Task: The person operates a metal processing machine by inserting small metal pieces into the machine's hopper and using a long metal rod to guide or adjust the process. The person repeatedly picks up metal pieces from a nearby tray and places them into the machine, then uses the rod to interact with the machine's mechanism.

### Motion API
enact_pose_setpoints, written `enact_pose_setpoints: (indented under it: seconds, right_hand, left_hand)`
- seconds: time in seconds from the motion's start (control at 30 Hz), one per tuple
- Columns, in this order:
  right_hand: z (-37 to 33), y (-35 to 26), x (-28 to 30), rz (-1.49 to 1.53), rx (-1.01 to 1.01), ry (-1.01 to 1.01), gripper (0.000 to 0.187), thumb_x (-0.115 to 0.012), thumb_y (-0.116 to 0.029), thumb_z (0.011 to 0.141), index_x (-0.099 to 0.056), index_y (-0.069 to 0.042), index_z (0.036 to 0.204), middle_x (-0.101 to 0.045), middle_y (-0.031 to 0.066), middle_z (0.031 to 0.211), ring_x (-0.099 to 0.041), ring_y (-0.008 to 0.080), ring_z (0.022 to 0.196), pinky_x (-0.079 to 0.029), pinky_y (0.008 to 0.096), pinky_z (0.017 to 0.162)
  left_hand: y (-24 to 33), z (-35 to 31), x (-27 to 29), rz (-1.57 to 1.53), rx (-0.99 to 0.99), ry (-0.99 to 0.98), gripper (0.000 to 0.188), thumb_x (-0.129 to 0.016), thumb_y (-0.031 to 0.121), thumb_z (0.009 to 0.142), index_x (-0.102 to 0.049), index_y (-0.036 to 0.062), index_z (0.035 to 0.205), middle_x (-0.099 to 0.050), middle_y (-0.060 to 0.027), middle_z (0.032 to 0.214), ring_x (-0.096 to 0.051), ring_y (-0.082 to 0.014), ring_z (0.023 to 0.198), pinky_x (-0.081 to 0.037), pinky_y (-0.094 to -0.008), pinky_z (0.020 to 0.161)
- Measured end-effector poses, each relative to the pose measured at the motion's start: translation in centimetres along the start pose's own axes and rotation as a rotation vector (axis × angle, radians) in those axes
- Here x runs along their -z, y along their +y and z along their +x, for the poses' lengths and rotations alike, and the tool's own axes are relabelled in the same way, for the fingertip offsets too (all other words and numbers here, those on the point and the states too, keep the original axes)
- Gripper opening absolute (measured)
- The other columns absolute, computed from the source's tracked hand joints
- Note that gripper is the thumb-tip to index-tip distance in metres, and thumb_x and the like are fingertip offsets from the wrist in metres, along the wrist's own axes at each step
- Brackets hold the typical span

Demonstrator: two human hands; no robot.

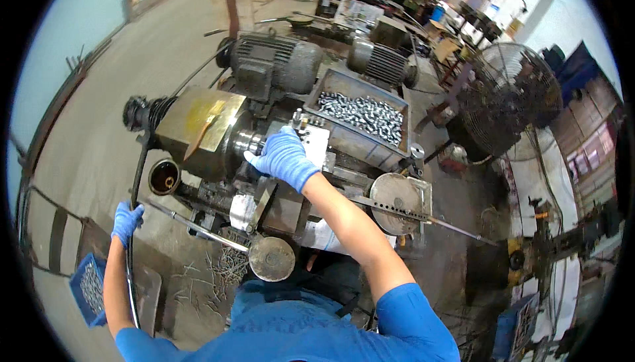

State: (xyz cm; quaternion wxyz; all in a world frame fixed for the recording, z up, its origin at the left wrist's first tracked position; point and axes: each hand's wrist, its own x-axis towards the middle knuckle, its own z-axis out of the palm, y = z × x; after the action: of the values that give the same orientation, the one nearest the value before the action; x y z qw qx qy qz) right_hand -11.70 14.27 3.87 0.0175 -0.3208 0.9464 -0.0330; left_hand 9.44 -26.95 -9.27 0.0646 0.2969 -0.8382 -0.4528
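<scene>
At the left, my left hand (127, 222) in a blue knit glove is wrapped round a long dark bar (139, 170), which runs down past my forearm. My right hand (284, 157), gloved alike, is at the lathe's shiny spindle end (249, 142), beside a pale metal plate (316, 145). Its thumb points left and its fingers curl down out of sight; whatever they hold is hidden. The headstock (215, 120) has a yellow-smeared top with a brown, narrow tool (200, 138) lying on it.
A grey bin (357, 138) of small shiny metal parts stands behind the plate. Two motors (274, 64) sit farther back. A large fan (509, 101) stands at the right. Round handwheels (272, 259) and long rods project near my body. A blue crate (88, 289) sits lower left.
</scene>
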Motion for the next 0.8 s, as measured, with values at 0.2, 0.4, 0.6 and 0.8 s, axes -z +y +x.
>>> enact_pose_setpoints:
  seconds: [0.2, 0.4, 0.6, 0.8]
  right_hand:
    - [-5.0, 8.5, 1.4, 0.158, -0.15, 0.236, 0.058, -0.04, -0.058, 0.083, -0.072, -0.011, 0.073, -0.065, 0.0091, 0.068, -0.062, 0.0283, 0.071, -0.042, 0.0381, 0.086]
    - [-7.2, 16.4, -1.3, 0.05, -0.475, 0.377, 0.058, -0.061, -0.053, 0.072, -0.062, -0.014, 0.114, -0.038, 0.0207, 0.136, -0.036, 0.0382, 0.12, -0.033, 0.0404, 0.101]
    - [-16.5, 12.8, -5.7, 0.254, -0.191, 0.758, 0.036, -0.075, -0.03, 0.064, -0.067, -0.009, 0.093, -0.056, 0.0212, 0.113, -0.055, 0.0378, 0.1, -0.045, 0.0424, 0.087]
    - [-32.7, 16.4, -8.0, 0.133, -0.64, 0.929, 0.025, -0.076, -0.024, 0.066, -0.068, -0.009, 0.085, -0.062, 0.0184, 0.103, -0.06, 0.0333, 0.093, -0.049, 0.039, 0.083]
  left_hand:
    - [-0.1, -0.2, -0.3, -0.075, -0.027, -0.022, 0.02, -0.064, 0.018, 0.082, -0.052, 0.0021, 0.078, -0.053, -0.0057, 0.054, -0.052, -0.0137, 0.042, -0.041, -0.0271, 0.038]
    - [0.1, -0.7, -0.3, -0.189, -0.061, -0.029, 0.019, -0.064, 0.017, 0.082, -0.055, 0.001, 0.085, -0.054, -0.0051, 0.057, -0.052, -0.0133, 0.044, -0.042, -0.0262, 0.039]
    - [0.0, -1.2, 0.5, -0.14, -0.098, -0.02, 0.023, -0.064, 0.023, 0.082, -0.054, 0.0026, 0.08, -0.052, -0.004, 0.055, -0.052, -0.0132, 0.044, -0.043, -0.0264, 0.041]
    - [1.2, 1.9, 0.3, 0.011, -0.071, -0.148, 0.028, -0.063, 0.028, 0.084, -0.055, 0.0066, 0.069, -0.044, 0.0017, 0.05, -0.041, -0.0101, 0.042, -0.034, -0.0257, 0.043]
